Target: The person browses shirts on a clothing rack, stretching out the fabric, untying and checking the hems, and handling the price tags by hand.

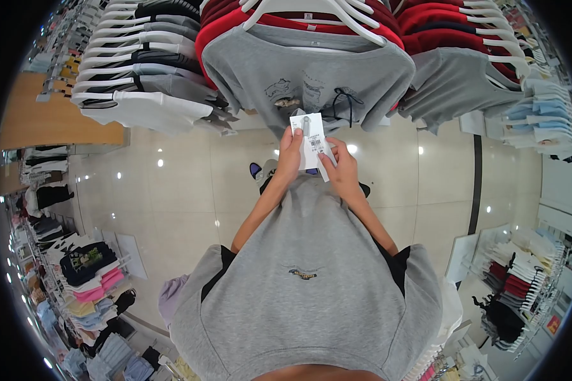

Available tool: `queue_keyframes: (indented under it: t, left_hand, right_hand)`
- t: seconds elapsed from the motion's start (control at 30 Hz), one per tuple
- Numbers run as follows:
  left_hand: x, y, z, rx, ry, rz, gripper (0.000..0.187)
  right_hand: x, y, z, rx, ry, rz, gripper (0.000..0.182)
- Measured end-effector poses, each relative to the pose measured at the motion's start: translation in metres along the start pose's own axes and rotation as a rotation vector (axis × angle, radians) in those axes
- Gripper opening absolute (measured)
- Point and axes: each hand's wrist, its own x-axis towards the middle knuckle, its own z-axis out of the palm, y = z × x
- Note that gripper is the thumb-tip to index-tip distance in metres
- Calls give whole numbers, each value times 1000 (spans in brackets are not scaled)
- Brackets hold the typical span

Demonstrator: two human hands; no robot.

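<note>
White price tags (309, 143) with printed text and a barcode are held in front of a grey shirt (362, 79) on a white hanger. My left hand (290, 152) pinches the tags at their left edge, thumb on top. On the right side, my right hand (341, 166) has its fingers closed on the lower right part of the tags. The grey shirt has a printed design and a dark bow on its front, and hangs just beyond both hands.
White and grey tops (152, 108) hang at the upper left; grey and red ones (457, 82) hang at the upper right. Racks of folded and hanging clothes (89, 267) stand at both sides. Tiled floor (171, 190) shows below.
</note>
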Motion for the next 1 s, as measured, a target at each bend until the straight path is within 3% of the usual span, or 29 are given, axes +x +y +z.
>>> queue_keyframes:
  t: [0.1, 0.17, 0.23, 0.47, 0.53, 0.57, 0.63, 0.83, 1.0]
  left_hand:
    - [1, -1, -1, 29, 43, -13, 33]
    - [2, -2, 1, -14, 97, -10, 32]
    - [4, -4, 2, -58, 145, -4, 32]
    - [5, -5, 9, -166, 264, 17, 28]
    - [6, -4, 13, -228, 292, 10, 26]
    - [8, -2, 14, -229, 291, -22, 24]
    - [6, 9, 24, -263, 279, -88, 23]
    - [6, 5, 25, -175, 44, -97, 22]
    - [6, -1, 18, -228, 43, -86, 23]
  right_hand:
    - [5, 11, 0, -30, 50, 4, 19]
    - [2, 13, 0, -99, 45, 13, 19]
    - [0, 5, 0, -414, 68, -109, 30]
    - [-3, 10, 1, -438, 100, -156, 31]
    - [-4, 12, 2, 267, -124, 348, 28]
    - [-5, 14, 5, 269, -127, 350, 28]
    - [-6, 18, 10, 518, -360, 496, 28]
    - [-1, 26, 16, 381, -242, 283, 28]
    - [-3, 46, 13, 412, -242, 256, 22]
